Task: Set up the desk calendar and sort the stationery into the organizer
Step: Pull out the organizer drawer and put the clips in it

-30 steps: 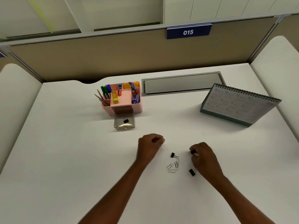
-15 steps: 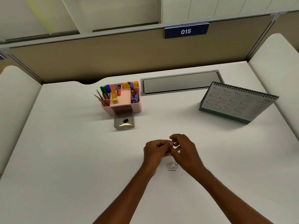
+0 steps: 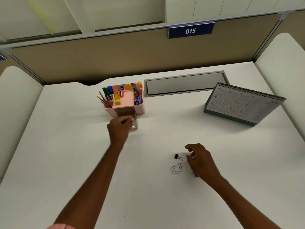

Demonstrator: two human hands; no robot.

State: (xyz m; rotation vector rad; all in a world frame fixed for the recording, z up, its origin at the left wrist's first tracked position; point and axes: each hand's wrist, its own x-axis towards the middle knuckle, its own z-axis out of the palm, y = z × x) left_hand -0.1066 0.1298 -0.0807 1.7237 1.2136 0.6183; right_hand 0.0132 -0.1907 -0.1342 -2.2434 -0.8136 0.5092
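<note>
Pink plastic organizer (image 3: 132,107) stands at back centre of the white desk (image 3: 66,146), with pencils (image 3: 103,100) and markers (image 3: 108,93) upright inside. Its clear drawer (image 3: 136,123) is pulled out in front, mostly covered by the left hand (image 3: 119,128); fingers curled, contents of grasp not discernible. Nearer: black binder clip (image 3: 176,156) touching a cluster of paper clips (image 3: 176,168). Right hand (image 3: 200,160) just beside them, fingers loosely bent, holding nothing. Second dark clip (image 3: 195,174) half hidden beneath it. Desk calendar (image 3: 244,104) stands propped at right, print illegible.

left hand (image 3: 119,128) curled over organizer drawer (image 3: 135,123) | right hand (image 3: 200,160) loose beside paper clips (image 3: 176,168), binder clip (image 3: 176,156)
</note>
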